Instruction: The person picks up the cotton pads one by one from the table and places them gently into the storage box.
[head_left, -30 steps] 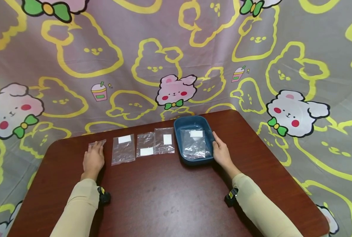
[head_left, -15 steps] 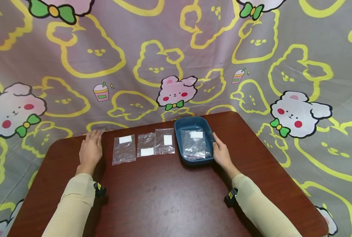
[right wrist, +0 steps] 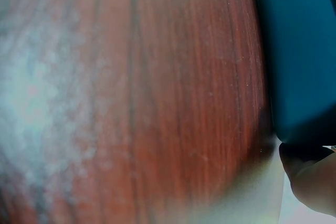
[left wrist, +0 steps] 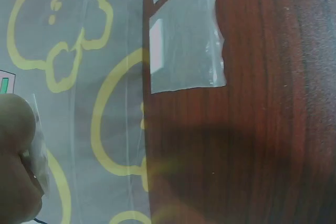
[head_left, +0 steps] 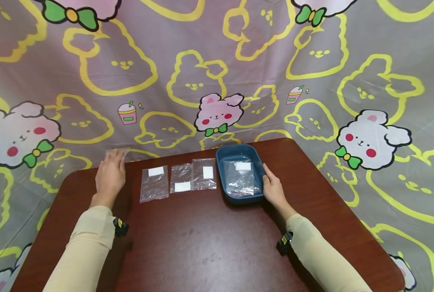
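My left hand (head_left: pixel 109 173), raised over the table's back left, pinches a clear plastic zip bag (head_left: pixel 123 151). Only a strip of this bag shows past the fingers; in the left wrist view the fingertips (left wrist: pixel 16 129) hold it at the left edge. My right hand (head_left: pixel 273 187) grips the right side of a blue plastic tray (head_left: pixel 233 199) standing on the table. Inside the tray lies a clear zip bag (head_left: pixel 235 180) with a white label. The right wrist view shows the tray's outer wall (right wrist: pixel 304 56) beside a fingertip (right wrist: pixel 315 184).
Left of the tray, several flat clear zip bags with white labels lie in a row: one bag (head_left: pixel 154 190) apart, and two overlapping, a middle bag (head_left: pixel 180 173) and a right bag (head_left: pixel 202 184). A patterned cloth (head_left: pixel 166 81) hangs behind the brown table (head_left: pixel 202 243).
My left hand has lifted the clear zip bag off the table and moved slightly back and left with it. The right hand and the tray have stayed in place.
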`<action>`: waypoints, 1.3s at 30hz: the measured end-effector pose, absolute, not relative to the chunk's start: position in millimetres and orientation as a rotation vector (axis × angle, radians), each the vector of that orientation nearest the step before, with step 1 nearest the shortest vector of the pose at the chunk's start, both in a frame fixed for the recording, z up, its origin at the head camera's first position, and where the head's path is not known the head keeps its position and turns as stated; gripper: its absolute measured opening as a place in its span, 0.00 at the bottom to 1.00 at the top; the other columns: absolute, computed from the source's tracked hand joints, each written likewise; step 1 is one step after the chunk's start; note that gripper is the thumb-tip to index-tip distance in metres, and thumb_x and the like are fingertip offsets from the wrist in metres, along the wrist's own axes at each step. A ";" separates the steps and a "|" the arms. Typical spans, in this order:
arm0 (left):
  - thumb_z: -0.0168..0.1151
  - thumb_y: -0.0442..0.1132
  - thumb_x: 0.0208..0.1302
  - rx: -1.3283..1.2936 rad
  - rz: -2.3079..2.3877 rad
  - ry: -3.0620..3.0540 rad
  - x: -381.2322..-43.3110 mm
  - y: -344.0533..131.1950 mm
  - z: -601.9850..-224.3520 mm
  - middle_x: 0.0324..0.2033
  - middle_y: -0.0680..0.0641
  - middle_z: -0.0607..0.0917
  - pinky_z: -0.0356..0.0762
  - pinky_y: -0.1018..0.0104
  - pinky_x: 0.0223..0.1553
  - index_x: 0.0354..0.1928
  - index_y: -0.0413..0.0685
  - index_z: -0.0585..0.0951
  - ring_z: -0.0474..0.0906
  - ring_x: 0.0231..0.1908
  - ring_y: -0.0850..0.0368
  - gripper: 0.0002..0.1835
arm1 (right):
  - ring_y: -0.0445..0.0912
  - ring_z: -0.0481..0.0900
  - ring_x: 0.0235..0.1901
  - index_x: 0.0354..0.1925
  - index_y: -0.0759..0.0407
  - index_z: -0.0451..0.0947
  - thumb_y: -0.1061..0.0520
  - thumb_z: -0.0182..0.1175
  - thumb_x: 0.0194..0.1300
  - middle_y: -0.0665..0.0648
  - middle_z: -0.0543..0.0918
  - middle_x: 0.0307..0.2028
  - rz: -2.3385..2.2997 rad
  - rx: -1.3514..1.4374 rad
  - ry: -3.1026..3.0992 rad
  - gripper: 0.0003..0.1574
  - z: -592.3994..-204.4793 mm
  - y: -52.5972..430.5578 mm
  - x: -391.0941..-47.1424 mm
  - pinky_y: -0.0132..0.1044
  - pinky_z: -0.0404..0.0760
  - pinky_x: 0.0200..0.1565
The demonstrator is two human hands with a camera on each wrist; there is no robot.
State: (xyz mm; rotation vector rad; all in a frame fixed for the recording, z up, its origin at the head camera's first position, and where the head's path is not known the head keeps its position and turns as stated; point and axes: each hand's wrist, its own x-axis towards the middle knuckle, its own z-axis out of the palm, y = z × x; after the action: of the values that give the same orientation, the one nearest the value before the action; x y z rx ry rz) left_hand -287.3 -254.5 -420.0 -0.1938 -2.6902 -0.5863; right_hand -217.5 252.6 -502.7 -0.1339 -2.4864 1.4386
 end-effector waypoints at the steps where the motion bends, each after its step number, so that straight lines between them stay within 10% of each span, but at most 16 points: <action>1: 0.38 0.39 0.82 -0.186 -0.585 -2.701 -287.1 -254.9 -418.5 0.68 0.28 0.67 0.52 0.34 0.70 0.67 0.34 0.70 0.57 0.70 0.28 0.22 | 0.56 0.61 0.72 0.76 0.58 0.60 0.64 0.44 0.78 0.63 0.65 0.73 1.436 -0.132 -2.488 0.31 -502.8 252.6 -217.6 0.53 0.59 0.72; 39: 0.43 0.40 0.81 -0.337 -0.634 -2.758 -302.8 -140.4 -425.0 0.70 0.35 0.68 0.51 0.42 0.73 0.69 0.38 0.72 0.57 0.72 0.35 0.22 | 0.56 0.62 0.72 0.76 0.58 0.60 0.63 0.43 0.79 0.63 0.64 0.73 1.419 -0.149 -2.522 0.31 -500.9 254.8 -223.8 0.52 0.58 0.72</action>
State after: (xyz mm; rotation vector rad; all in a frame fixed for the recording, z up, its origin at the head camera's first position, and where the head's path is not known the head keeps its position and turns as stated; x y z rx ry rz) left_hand -302.8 -140.4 -425.0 -0.3374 -2.7577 -0.6336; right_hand -223.8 254.8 -500.9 -0.1490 -2.5219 1.4192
